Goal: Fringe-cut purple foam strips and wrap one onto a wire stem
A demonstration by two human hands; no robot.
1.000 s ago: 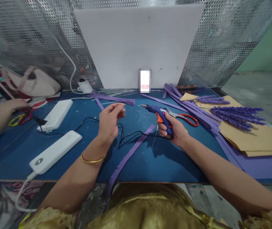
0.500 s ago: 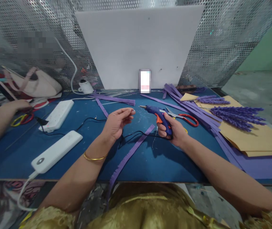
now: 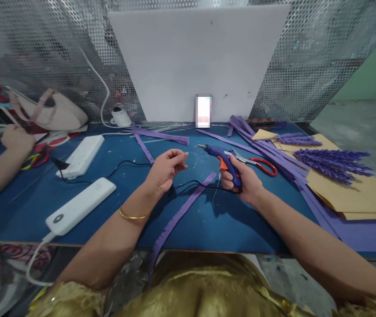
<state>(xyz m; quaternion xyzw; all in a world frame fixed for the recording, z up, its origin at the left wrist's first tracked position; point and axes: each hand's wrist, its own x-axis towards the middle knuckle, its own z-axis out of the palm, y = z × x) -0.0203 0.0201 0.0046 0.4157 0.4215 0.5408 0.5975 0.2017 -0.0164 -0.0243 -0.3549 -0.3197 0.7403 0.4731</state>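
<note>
My right hand [image 3: 241, 176] grips a blue hot glue gun [image 3: 223, 160] with an orange trigger, its nozzle aimed left. Just left of that nozzle, my left hand [image 3: 170, 169] has thumb and fingers pinched together; whatever lies between the fingertips is too small to make out. A fringed purple paper strip [image 3: 183, 211] lies on the table between my forearms, its near end hanging over the front edge. The gun's black cord [image 3: 191, 182] crosses above this strip. Behind the glue gun rest red-handled scissors [image 3: 263, 166].
White power strips [image 3: 82, 204] lie at left, near a co-worker's hand [image 3: 18, 141] and a pale handbag [image 3: 56, 110]. A lit phone [image 3: 203, 111] leans on a white board [image 3: 197, 57]. Purple lavender-like stems [image 3: 331, 163] lie on tan paper [image 3: 356, 198] at right, beside purple strips [image 3: 267, 147].
The whole view has shifted slightly. My hands keep nearly the same pose, the right one still gripping the glue gun. At left, the co-worker's hand has moved up and away from the scissors.
</note>
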